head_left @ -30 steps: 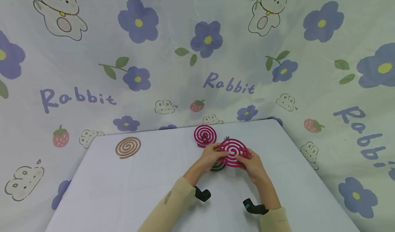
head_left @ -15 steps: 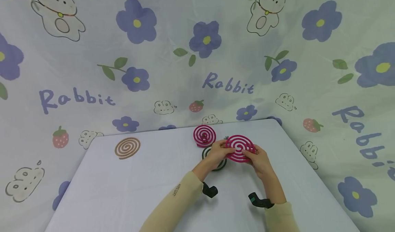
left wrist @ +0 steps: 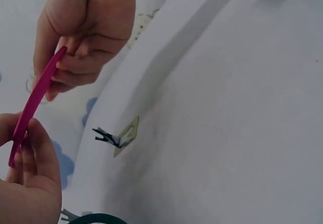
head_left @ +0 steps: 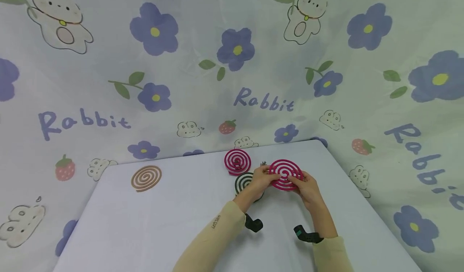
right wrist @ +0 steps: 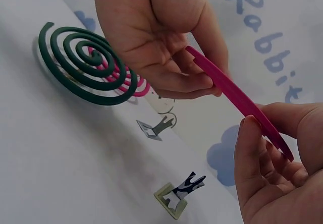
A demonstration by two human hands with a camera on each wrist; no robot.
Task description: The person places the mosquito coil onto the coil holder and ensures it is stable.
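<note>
Closest in you've got cream sleeves (head_left: 219, 233) and a black gadget (head_left: 254, 224) on each wrist, then the left hand (head_left: 262, 178) and right hand (head_left: 308, 186), both pinching a pink coil (head_left: 284, 174) between thumb and fingers, one from each side. It's held up off the white table (head_left: 174, 223), thumbs on the face toward the head camera. A green coil (head_left: 243, 179) sits just past the left wrist, partly hidden by it. The right wrist cam catches two little metal stands (right wrist: 182, 189) on the table. Further back: a second pink coil (head_left: 237, 161), a tan coil (head_left: 146, 178) way off left, then the rabbit-print curtain (head_left: 203, 95).
</note>
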